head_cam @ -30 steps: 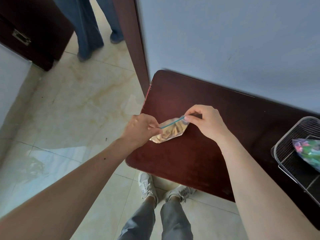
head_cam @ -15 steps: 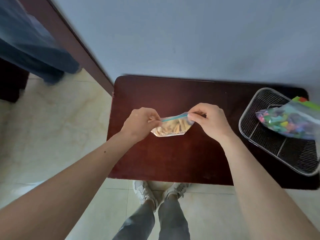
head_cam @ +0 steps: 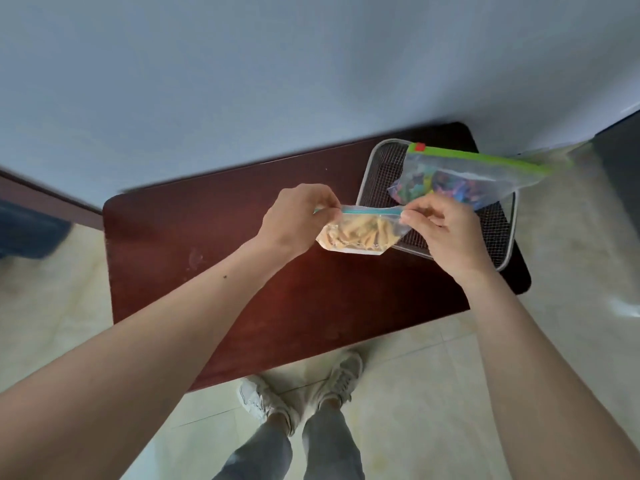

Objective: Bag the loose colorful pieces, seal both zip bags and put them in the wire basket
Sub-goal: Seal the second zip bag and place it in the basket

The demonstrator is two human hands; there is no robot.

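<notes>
1. Tan contents fill the small zip bag [head_cam: 360, 232], held just right of frame centre, above the dark wooden table [head_cam: 214, 258].
2. Left hand [head_cam: 298, 218] pinches the left end of the bag's blue zip strip between thumb and fingers; fingers closed on it.
3. Right hand [head_cam: 446, 230] pinches the right end of the same strip, fingers curled shut on it. The strip runs roughly level between the two hands.
4. Bag hangs below the strip, bottom edge folded. Its right part overlaps the near-left corner of the wire basket [head_cam: 381, 157] in frame; can't tell if it touches the rim.
5. Cannot tell whether the zip is fully pressed closed.
6. Wire basket sits at the right end of the table, upper right of frame, near the pale wall [head_cam: 242, 81].
7. Second bag [head_cam: 478, 178], larger, green zip strip with a red slider at its left end, lies across the basket; its right end sticks out past the rim. Multicoloured pieces [head_cam: 446, 185] show through the plastic.
8. Bottom centre: person's grey trousers and white shoes [head_cam: 301, 389] on a pale tiled floor [head_cam: 433, 393].
</notes>
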